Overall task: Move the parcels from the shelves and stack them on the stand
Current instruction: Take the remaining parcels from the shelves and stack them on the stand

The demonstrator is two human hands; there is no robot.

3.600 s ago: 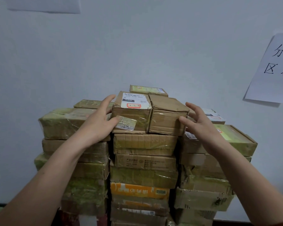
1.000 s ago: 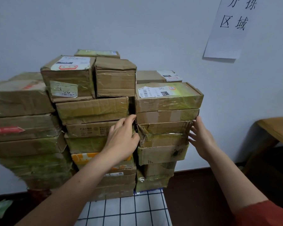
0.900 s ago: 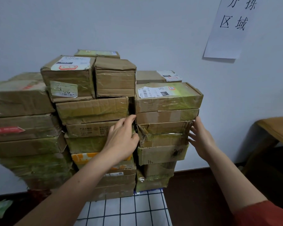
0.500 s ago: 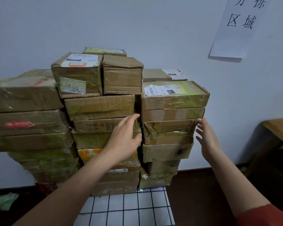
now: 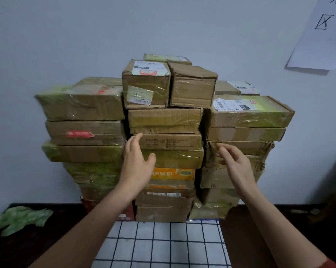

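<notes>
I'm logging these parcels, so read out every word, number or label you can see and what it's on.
"区": white paper sign on the wall; other characters cut off.
"010", seemingly: white shipping label on the right stack's top cardboard parcel.
Too blurred to read: lettering on the orange box, red sticker, print on the brown middle box, labels on the taped box topping the middle stack.

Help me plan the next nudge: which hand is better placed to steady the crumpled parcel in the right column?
Right. The right hand hovers open directly in front of the crumpled parcel; the left hand faces the middle column and would probably have to cross over.
</notes>
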